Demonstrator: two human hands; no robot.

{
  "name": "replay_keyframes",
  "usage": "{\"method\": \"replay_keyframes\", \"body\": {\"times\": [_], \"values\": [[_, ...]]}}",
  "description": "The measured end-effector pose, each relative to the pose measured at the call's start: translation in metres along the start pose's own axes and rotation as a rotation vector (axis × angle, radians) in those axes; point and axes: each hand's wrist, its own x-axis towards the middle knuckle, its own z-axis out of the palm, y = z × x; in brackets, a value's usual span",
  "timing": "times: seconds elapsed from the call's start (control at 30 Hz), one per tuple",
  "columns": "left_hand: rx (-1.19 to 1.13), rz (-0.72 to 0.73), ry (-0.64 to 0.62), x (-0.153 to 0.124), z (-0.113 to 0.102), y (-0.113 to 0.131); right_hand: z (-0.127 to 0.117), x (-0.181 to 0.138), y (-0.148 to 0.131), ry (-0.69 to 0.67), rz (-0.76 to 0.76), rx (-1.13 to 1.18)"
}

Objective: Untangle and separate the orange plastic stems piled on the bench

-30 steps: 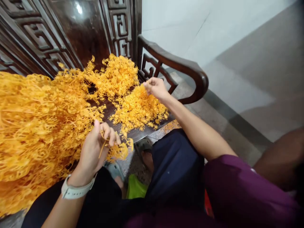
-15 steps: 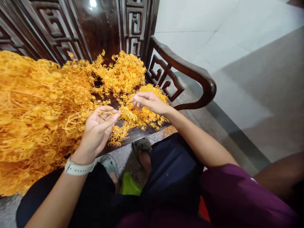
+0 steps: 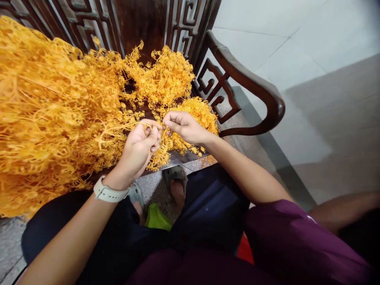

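A thin yellow plastic stem (image 3: 123,126) of artificial flowers runs from the large pile into my left hand (image 3: 139,146), whose thumb and fingers are closed on it. My right hand (image 3: 187,128) meets the left fingertips in a pinch; what lies between its thumb and finger is too small to make out. On the left spreads a big bushy pile of yellow plastic sprigs (image 3: 59,114). Behind my hands sits a smaller heap of yellow florets (image 3: 169,75), and another heap (image 3: 203,113) lies just beyond my right hand.
The dark wooden bench (image 3: 190,157) has a carved armrest (image 3: 255,83) on the right and a carved back (image 3: 142,23). A tiled wall (image 3: 267,35) stands beyond. Below are a green bag-like thing (image 3: 157,217) and sandals (image 3: 175,174). Another person's arm (image 3: 341,211) shows at right.
My right hand has closed from loosely curled fingers into a pinch and now meets the left fingertips. My left hand has moved right and up with the stem. The view has shifted slightly.
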Motion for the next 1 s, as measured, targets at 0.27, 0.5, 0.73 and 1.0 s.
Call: {"method": "replay_keyframes", "body": {"times": [0.27, 0.5, 0.73, 1.0], "values": [[0.101, -0.06, 0.015, -0.007, 0.002, 0.011, 0.007, 0.001, -0.004, -0.088, 0.01, 0.195], [-0.03, -0.188, -0.021, -0.008, 0.009, 0.031, 0.019, -0.003, -0.023, -0.048, 0.093, 0.338], [-0.058, -0.307, -0.011, -0.02, -0.002, 0.033, -0.053, -0.001, -0.026, 0.34, 0.051, 0.13], [-0.086, -0.25, 0.015, -0.017, -0.023, 0.041, -0.1, -0.019, -0.003, 0.582, 0.249, 0.046]]}}
